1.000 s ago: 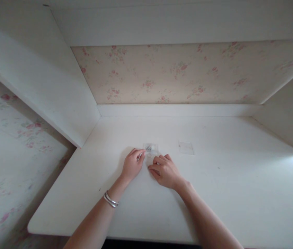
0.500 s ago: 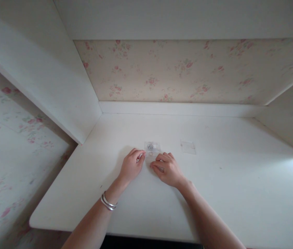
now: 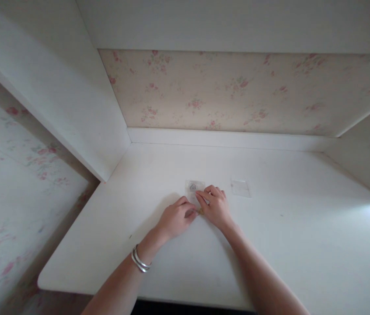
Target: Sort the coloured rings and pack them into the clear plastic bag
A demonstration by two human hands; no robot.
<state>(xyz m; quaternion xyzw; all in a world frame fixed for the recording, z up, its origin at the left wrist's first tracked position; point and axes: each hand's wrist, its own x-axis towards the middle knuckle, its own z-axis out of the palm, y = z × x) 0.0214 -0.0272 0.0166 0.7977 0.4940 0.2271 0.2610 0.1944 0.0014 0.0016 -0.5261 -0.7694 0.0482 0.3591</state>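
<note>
A small clear plastic case (image 3: pixel 190 182) lies on the white desk, with a dark ring-shaped thing (image 3: pixel 193 187) inside it. My left hand (image 3: pixel 176 218), with silver bangles at its wrist, has thumb and finger pinched just in front of the case. A tiny yellowish thing (image 3: pixel 200 211) shows at those fingertips, too small to name. My right hand (image 3: pixel 217 209) is closed in a pinch over the case's near right part. Whatever lies between its fingertips is hidden. To the right rests a flat clear plastic piece (image 3: pixel 240 188), apart from both hands.
The white desk (image 3: pixel 290 253) runs to a low back ledge (image 3: pixel 231 138) below floral wallpaper. A white side panel (image 3: pixel 57 96) rises at the left, and a shelf board (image 3: pixel 237 26) hangs overhead. A small dark speck (image 3: pixel 130 237) lies left of my left arm.
My left hand has moved right and nearer to me, away from the case's left edge. My right hand has moved up over the case, and the yellowish thing now shows between the hands.
</note>
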